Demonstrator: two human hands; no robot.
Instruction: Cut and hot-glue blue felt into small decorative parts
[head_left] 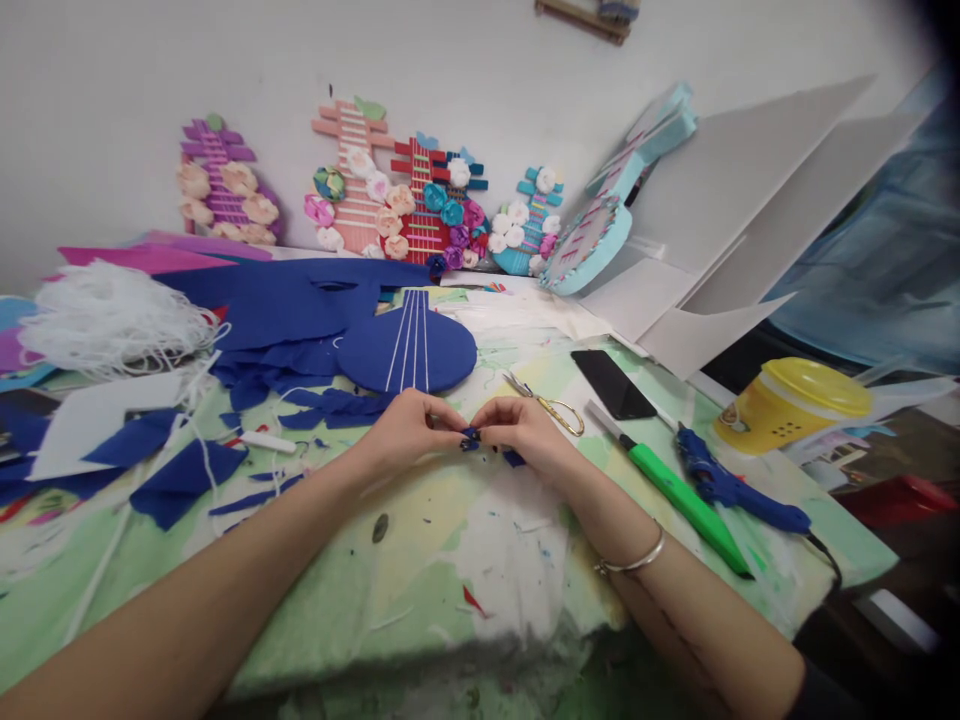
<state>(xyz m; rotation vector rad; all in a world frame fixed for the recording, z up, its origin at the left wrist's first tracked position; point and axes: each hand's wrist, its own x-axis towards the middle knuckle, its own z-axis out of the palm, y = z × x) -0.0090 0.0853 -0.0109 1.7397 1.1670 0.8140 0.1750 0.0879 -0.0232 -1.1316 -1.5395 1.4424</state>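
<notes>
Over the middle of the table, my left hand (411,432) and my right hand (521,428) meet fingertip to fingertip. Both pinch a small dark-blue piece (470,439), partly covered by the fingers; its material cannot be made out. Another blue scrap (514,457) lies under my right hand. Just beyond my hands rests a blue pipa-shaped panel (442,350) with white cords running along it as strings. Gold-handled scissors (559,408) lie right behind my right hand, partly hidden by it.
To the right lie a black phone (613,383), a green-handled cutter (686,505), a blue glue gun (731,485) and a yellow-lidded tub (795,410). White cord (120,320) and blue sheets (277,300) pile up left. Several flower-decorated instrument models (420,200) lean against the wall.
</notes>
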